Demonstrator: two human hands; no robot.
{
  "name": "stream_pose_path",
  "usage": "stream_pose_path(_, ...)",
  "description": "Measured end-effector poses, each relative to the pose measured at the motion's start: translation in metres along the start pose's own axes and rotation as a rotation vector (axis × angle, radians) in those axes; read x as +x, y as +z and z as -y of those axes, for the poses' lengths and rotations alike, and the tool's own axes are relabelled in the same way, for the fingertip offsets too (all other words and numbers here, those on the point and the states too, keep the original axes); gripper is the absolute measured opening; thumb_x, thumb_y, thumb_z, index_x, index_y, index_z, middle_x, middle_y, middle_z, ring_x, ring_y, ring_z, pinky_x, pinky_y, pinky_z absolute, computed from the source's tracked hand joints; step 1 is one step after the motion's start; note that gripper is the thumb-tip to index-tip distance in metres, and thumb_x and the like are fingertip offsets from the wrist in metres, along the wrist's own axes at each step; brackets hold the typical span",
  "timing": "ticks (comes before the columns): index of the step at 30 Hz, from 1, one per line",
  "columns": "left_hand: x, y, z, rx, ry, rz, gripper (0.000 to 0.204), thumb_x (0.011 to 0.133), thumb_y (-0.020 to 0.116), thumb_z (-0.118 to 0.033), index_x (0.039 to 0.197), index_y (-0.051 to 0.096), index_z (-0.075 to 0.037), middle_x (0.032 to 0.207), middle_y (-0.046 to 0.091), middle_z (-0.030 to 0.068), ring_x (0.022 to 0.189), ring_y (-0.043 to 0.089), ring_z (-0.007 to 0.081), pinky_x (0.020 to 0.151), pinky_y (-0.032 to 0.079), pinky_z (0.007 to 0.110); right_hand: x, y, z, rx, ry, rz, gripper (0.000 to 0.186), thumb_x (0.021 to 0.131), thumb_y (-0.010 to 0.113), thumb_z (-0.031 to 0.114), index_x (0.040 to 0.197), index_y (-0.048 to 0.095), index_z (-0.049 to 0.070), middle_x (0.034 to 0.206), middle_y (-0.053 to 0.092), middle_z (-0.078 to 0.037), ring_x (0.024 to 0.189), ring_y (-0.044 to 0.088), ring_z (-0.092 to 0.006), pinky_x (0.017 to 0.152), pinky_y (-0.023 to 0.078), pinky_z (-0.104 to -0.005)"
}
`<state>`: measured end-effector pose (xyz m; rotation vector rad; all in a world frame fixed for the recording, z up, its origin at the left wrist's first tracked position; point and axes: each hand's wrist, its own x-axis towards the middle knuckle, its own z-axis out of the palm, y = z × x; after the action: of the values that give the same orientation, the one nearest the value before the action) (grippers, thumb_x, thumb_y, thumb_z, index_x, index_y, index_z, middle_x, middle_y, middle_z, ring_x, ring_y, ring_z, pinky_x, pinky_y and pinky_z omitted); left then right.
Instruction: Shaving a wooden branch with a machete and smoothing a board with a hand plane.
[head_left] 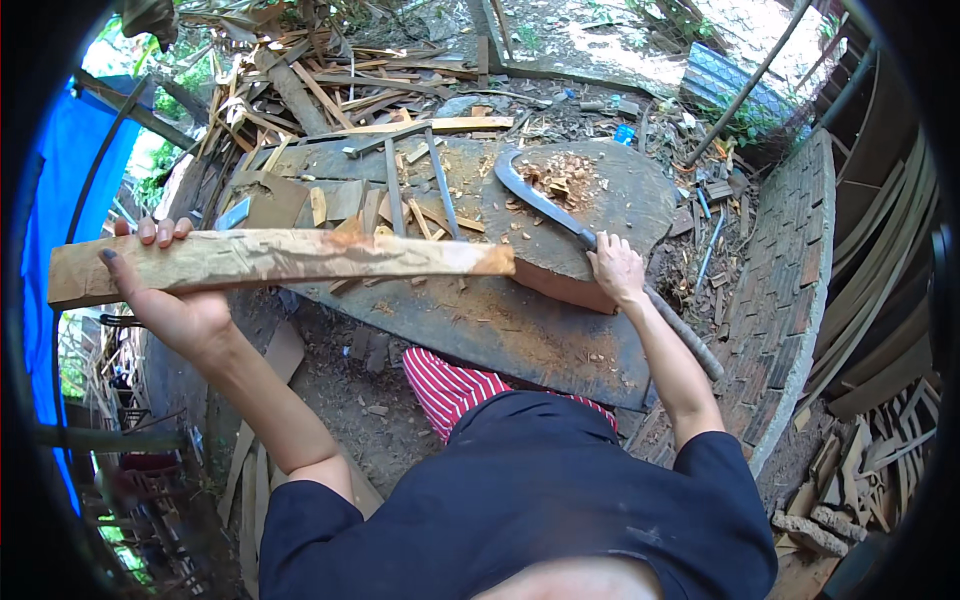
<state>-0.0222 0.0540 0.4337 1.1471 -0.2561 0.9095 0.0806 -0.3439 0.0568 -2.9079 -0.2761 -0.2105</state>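
Observation:
A long, roughly hewn wooden billet (290,257) is raised at the left, lying nearly level across the view. My left hand (175,305) is closed around its left end, the thumb on the near face and the fingertips over the top edge. On the right, my right hand (617,268) is closed on the long handle of a billhook (545,205) just below its blade. The curved blade rests over a thick wooden chopping block (635,195), its hooked tip pointing away to the left. Wood chips (565,180) lie beside the blade.
The block stands on a dark board (520,325) strewn with sawdust, offcuts and metal bars (440,180). Scrap wood (350,85) is heaped at the far left. A low brick wall (775,290) runs along the right, and a blue tarp (75,190) hangs at the left.

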Motion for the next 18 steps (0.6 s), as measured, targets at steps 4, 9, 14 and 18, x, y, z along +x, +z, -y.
stream_pose_path(4,-0.009,0.022,0.044,-0.014,0.050,-0.194,0.033,0.097,0.059,-0.038,0.114,0.054,-0.011,0.084,0.047,0.0027,0.081,0.049,0.0151,0.082,0.045,0.036,-0.001,-0.023,-0.001,0.317,0.066,0.100,0.032,0.099,0.052,0.036,0.107,0.049,0.005,0.088,0.066,-0.022,0.081,0.067,-0.0422,0.070,0.052,-0.0529)
stream_pose_path(9,-0.013,0.029,0.060,0.206,0.177,-0.164,0.059,0.096,0.045,-0.062,0.124,0.047,-0.011,0.090,0.051,0.0050,0.080,0.054,0.0172,0.085,0.052,0.044,-0.019,-0.079,0.057,0.820,0.077,0.181,0.030,0.101,0.051,0.033,0.114,0.043,0.008,0.072,0.063,-0.025,0.070,0.068,-0.0424,0.060,0.050,-0.0524)
stream_pose_path(14,0.027,0.034,0.046,0.225,0.333,-0.107,0.054,0.097,0.043,-0.063,0.114,0.048,-0.012,0.075,0.050,0.0015,0.066,0.050,0.0134,0.066,0.051,0.035,-0.044,-0.088,0.081,0.801,-0.134,0.134,0.056,0.096,0.058,0.028,0.145,0.034,0.015,0.076,0.067,-0.024,0.069,0.068,-0.0416,0.065,0.054,-0.0513)
stream_pose_path(18,0.032,0.047,0.057,0.332,0.448,-0.188,0.046,0.102,0.035,-0.055,0.102,0.045,-0.010,0.071,0.048,0.0020,0.066,0.049,0.0141,0.069,0.044,0.031,-0.038,-0.135,0.120,0.844,-0.325,0.119,0.068,0.089,0.064,0.012,0.150,0.036,0.016,0.092,0.069,-0.023,0.080,0.070,-0.0372,0.071,0.056,-0.0441)
